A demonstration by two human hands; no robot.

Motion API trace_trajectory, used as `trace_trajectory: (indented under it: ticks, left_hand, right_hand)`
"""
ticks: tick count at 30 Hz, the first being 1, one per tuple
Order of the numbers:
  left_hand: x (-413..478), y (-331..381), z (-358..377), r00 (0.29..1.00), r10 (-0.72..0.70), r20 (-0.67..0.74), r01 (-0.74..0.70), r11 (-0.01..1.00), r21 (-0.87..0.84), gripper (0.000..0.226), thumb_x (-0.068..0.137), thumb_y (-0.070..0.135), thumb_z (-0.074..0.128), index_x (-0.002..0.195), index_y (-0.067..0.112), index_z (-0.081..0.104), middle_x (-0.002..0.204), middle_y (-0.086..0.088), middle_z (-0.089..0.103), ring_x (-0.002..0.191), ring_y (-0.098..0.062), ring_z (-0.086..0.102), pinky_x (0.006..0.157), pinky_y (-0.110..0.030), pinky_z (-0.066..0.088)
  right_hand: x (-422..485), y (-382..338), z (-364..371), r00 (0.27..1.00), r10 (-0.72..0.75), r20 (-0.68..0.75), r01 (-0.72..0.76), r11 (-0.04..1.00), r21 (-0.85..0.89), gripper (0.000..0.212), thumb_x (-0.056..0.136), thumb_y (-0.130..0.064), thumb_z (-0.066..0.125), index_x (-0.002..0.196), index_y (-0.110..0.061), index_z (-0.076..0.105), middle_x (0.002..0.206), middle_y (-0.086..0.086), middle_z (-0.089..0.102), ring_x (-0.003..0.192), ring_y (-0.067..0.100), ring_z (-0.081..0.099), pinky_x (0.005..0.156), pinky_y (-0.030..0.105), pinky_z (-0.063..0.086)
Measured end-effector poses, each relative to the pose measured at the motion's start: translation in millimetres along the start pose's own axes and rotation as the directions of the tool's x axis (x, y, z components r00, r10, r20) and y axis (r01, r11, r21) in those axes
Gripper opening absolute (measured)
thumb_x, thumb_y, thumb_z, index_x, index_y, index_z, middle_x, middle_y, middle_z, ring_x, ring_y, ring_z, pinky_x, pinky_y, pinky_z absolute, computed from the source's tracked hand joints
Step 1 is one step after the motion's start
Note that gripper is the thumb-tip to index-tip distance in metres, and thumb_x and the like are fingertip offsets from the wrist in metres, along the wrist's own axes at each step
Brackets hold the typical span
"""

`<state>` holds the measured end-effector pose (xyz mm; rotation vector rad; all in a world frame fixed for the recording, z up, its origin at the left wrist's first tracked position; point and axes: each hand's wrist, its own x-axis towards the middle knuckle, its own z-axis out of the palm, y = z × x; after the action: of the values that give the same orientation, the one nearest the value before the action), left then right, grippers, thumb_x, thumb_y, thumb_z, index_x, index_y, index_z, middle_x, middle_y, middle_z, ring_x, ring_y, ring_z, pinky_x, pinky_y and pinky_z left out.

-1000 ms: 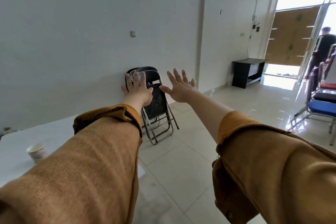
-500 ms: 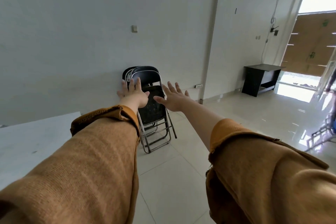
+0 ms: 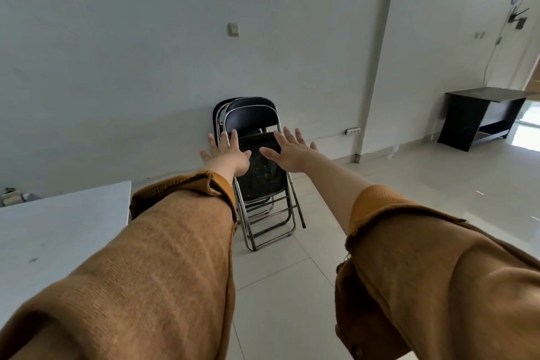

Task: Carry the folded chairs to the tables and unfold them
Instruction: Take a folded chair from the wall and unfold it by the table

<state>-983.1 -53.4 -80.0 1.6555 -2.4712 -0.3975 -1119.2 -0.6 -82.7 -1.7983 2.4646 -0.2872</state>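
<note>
— Closer to the folded chairs [image 3: 251, 118] than a second ago. The doorway has slid out of view on my right. Both hands now sit lower against the stack, over the seat panel of the front chair [image 3: 263, 181] rather than its backrest.

— Got hold of anything?

— No. Left hand [image 3: 226, 155] and right hand [image 3: 287, 152] are both flat, fingers straight and spread, palms away from me, nothing in either. They overlap the front chair in view, and I can't tell if they touch it. My guess: just short.

— Where's the stack?

— Folded, nested, leaning on the wall [image 3: 146, 67], feet on the floor tiles [image 3: 277, 286], black backrests up. The lean makes sense, since folded frames won't stand alone. The white counter [image 3: 58, 228] is on my left, near the stack, so the carry looks short.

— Why both arms out?

— Both are at full stretch and roughly parallel, one hand on each side of the seat's centre. The right sleeve [image 3: 380, 202] is up the forearm. It reads as lining up a two-handed take. Next I'd need to curl fingers round the side tubes and peel the front chair off without dragging the ones behind it.
</note>
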Motion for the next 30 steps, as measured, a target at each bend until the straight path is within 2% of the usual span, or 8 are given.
trace_trajectory:
  ticks: [8, 14, 21, 30]
  left_hand:
    - [128, 58, 22, 0.992, -0.124, 0.008, 0.124, 0.992, 0.006, 0.063, 0.103, 0.038, 0.021, 0.149, 0.021, -0.019, 0.157, -0.003, -0.023, 0.141, -0.03, -0.028, 0.117, -0.051, -0.01]
    - [224, 108, 41, 0.989, -0.149, 0.013, 0.149, 0.989, 0.006, 0.064, 0.103, 0.039, 0.023, 0.15, 0.022, -0.017, 0.158, -0.004, -0.02, 0.142, -0.029, -0.027, 0.115, -0.052, -0.009]
    - [344, 130, 77, 0.979, -0.195, 0.057, 0.193, 0.981, 0.034, 0.064, 0.103, 0.04, 0.022, 0.15, 0.022, -0.017, 0.158, -0.004, -0.019, 0.143, -0.029, -0.026, 0.116, -0.052, -0.007]
    - [557, 140, 100, 0.977, -0.2, 0.071, 0.202, 0.979, -0.012, 0.065, 0.102, 0.041, 0.024, 0.151, 0.023, -0.014, 0.159, -0.003, -0.016, 0.144, -0.027, -0.023, 0.117, -0.051, -0.006]
  right_hand:
    - [142, 89, 1, 0.995, -0.094, 0.016, 0.094, 0.996, -0.007, 0.075, 0.094, -0.064, 0.02, 0.153, -0.025, -0.004, 0.159, 0.001, -0.014, 0.145, 0.024, -0.017, 0.115, 0.052, -0.004]
    - [245, 138, -4, 0.985, -0.17, 0.031, 0.169, 0.985, 0.019, 0.075, 0.093, -0.065, 0.02, 0.153, -0.026, -0.002, 0.16, 0.001, -0.013, 0.146, 0.024, -0.016, 0.115, 0.053, -0.002]
    - [363, 191, 23, 0.979, -0.187, 0.08, 0.187, 0.982, 0.012, 0.075, 0.093, -0.065, 0.02, 0.153, -0.024, 0.0, 0.16, 0.002, -0.012, 0.146, 0.025, -0.015, 0.114, 0.055, -0.001]
    - [561, 224, 44, 0.966, -0.225, 0.131, 0.228, 0.974, -0.01, 0.076, 0.092, -0.065, 0.021, 0.153, -0.025, 0.0, 0.16, 0.002, -0.011, 0.146, 0.026, -0.015, 0.114, 0.056, -0.002]
